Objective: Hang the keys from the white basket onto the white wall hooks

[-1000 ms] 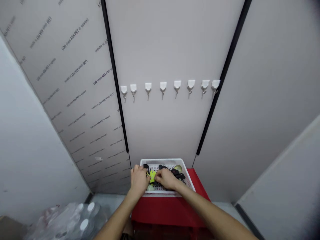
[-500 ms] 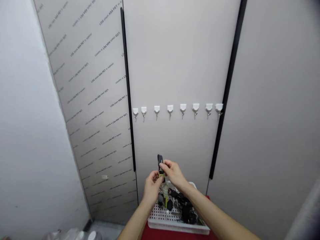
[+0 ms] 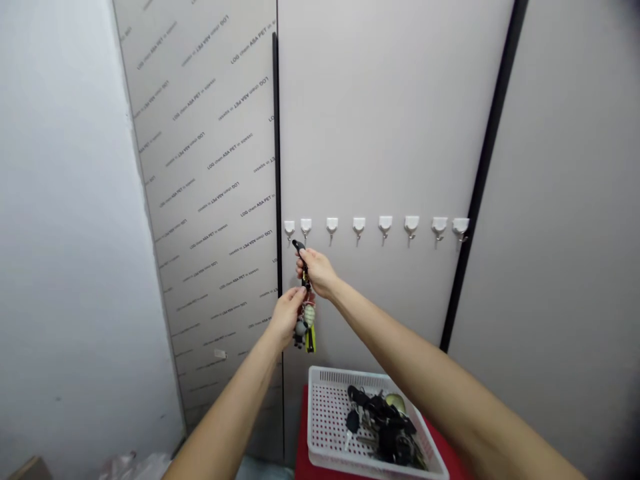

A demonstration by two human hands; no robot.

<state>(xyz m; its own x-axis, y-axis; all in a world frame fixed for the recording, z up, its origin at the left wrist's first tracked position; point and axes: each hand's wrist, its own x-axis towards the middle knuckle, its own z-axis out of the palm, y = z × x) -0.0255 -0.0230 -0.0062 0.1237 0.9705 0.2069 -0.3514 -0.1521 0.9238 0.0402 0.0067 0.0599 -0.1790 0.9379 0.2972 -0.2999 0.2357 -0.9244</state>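
Note:
Both of my hands hold a keychain (image 3: 309,316) up in front of the row of hooks. It has a black strap loop at the top, with a pale ribbed charm, a grey piece and a yellow tag dangling below. My right hand (image 3: 318,272) pinches the black strap, whose loop end is close under the leftmost hook (image 3: 289,229). Slightly lower, my left hand (image 3: 287,313) is closed on the keychain's middle. The second hook (image 3: 306,226) is just above my right hand. I cannot tell whether the loop touches a hook.
A white perforated basket (image 3: 320,456) with several black key sets (image 3: 383,420) stands on a red surface (image 3: 302,433). Several more white hooks (image 3: 385,223) run rightward across the pale door panel. Long black handles (image 3: 278,167) edge the panel. Plastic bags lie lower left.
My hands have lifted the keychain from above the basket up to the left end of the hook row. The view has shifted, and the basket now shows more fully.

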